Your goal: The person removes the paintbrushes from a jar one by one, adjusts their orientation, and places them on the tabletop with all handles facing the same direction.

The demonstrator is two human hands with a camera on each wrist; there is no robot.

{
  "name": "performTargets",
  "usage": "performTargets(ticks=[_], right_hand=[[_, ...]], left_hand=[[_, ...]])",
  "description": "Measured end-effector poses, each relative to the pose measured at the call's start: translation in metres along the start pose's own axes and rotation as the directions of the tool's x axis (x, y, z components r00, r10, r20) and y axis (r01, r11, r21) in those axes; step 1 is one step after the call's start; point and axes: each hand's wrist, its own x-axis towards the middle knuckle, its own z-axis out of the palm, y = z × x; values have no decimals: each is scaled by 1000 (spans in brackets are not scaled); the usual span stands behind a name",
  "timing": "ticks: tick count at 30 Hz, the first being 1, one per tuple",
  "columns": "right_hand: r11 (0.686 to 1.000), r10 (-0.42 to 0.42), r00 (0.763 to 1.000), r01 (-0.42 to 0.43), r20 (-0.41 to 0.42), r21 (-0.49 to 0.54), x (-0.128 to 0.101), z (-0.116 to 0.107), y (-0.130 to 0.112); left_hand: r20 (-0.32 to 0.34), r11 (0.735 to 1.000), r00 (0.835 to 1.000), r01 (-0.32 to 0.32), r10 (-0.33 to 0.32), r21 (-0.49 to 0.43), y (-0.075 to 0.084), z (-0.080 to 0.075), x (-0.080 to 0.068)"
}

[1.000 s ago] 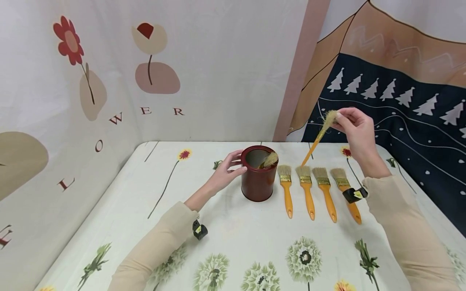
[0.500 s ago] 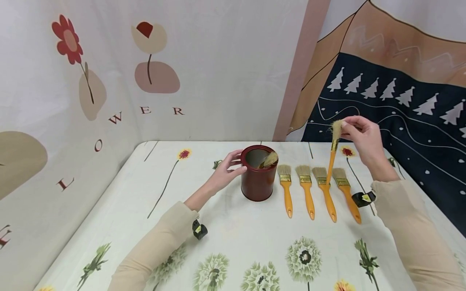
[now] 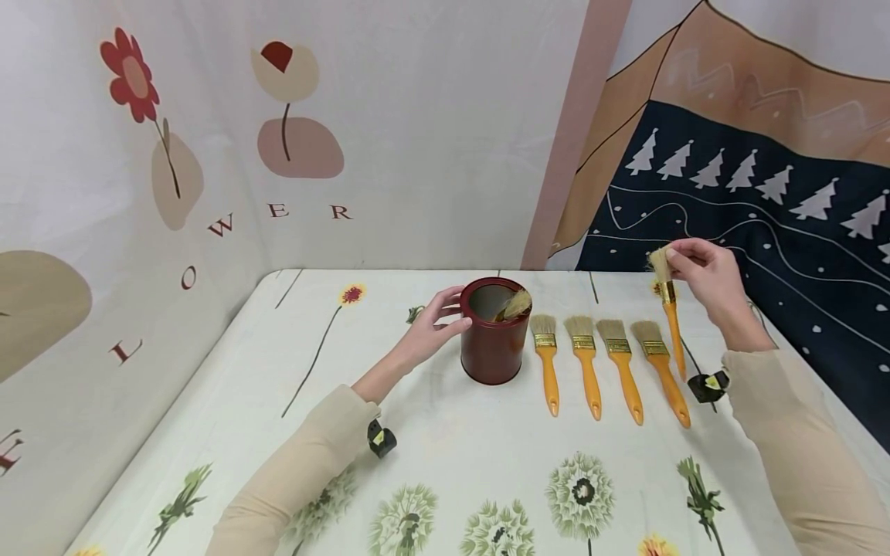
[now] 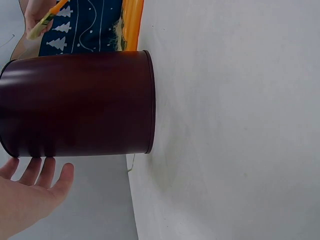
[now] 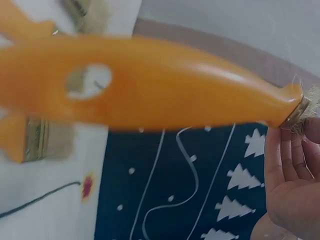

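**Fifth brush hangs over the end of the row**

The right hand point(image 3: 705, 274), at right of centre in the head view, pinches a brush point(image 3: 669, 305) by its bristles, and the orange handle hangs almost straight down, its tip just above the table point(image 3: 445, 455), beside the rightmost brush. Four brushes point(image 3: 608, 367) lie in a neat row to the right of the red can point(image 3: 492, 336), bristles pointing away from the person. One more brush point(image 3: 516, 304) leans inside the can. The left hand point(image 3: 433, 324) rests relaxed, fingers touching the can's left side and steadying it.

My read: this is the laying-out step, brush by brush from can to table. The next move would call for lowering the handle tip beside the row, then tipping the brush flat, parallel to its neighbours, before letting go of the bristles.
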Motion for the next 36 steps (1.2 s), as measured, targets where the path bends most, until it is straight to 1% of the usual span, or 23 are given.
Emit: performTargets(ticks=[1,2,4,5,8,9,10,11,13,14,17,18,20,21,22,23,25,27,30,32,34,35,36], right_hand=[[1000,11,1000,-11,5,10,4,-3,10],[998,14,1000,-15,19,54,11,-9,28],[999,32,999,-32,27,24,18,-16,52],[997,69,998,-69,6,-30,19,-17,59],[989,123,992,-123,-5,-88,26,-24,86],[977,149,989,-151,-25,-152,25,-25,88],[972,163,986,-165,-25,-169,27,-28,97],[963,191,981,-193,-24,-188,26,-28,95],[946,202,979,-198,-12,-255,30,-34,114],[940,213,977,-201,14,-276,28,-35,110],[925,208,978,-195,3,-327,35,-41,143],[920,195,981,-186,-8,-344,40,-46,163],[908,205,979,-199,-25,-369,41,-47,174],[900,200,979,-201,-43,-386,44,-49,188],[895,210,977,-210,-44,-395,42,-49,188],[890,227,973,-225,-42,-397,39,-48,179],[896,262,965,-252,-23,-366,29,-46,156],[897,291,957,-275,-5,-347,16,-40,125],[903,299,954,-283,-2,-324,5,-36,100],[892,286,958,-275,-23,-360,3,-35,103],[882,266,963,-263,-47,-390,6,-37,122],[871,252,967,-245,-42,-427,8,-40,133],[867,238,970,-233,-45,-440,11,-42,147]], left_hand=[[0,1000,1000,0,0,-1,0,0,0],[0,1000,1000,-1,1,-1,0,0,0],[-1,1000,1000,-3,3,-3,0,0,0],[-1,1000,1000,-4,4,-3,0,0,0],[-2,1000,1000,-7,7,-5,0,0,0],[-1,1000,1000,-7,7,-5,0,0,0],[-1,1000,1000,-7,7,-5,0,0,0],[-2,1000,1000,-5,5,-4,-1,0,0],[0,1000,1000,-4,4,-2,-1,-1,0],[0,1000,1000,-5,5,-2,-1,-1,0],[2,1000,1000,-7,7,-2,-1,-1,0],[3,1000,1000,-8,8,-2,-1,-1,0],[3,1000,1000,-10,10,-2,-1,-1,0],[3,1000,1000,-10,10,-1,-1,-1,-1],[3,1000,1000,-10,10,0,-1,-1,-1],[3,1000,1000,-9,9,0,-1,-1,-1],[2,1000,1000,-5,5,2,0,-1,-1],[2,1000,1000,-2,2,3,0,-1,-1],[1,1000,1000,0,0,3,0,-1,-1],[0,1000,1000,-2,2,2,0,-1,-1],[2,1000,1000,-5,5,0,-1,0,0],[3,1000,1000,-5,5,-1,-1,0,0],[3,1000,1000,-6,6,-1,-1,0,0]])
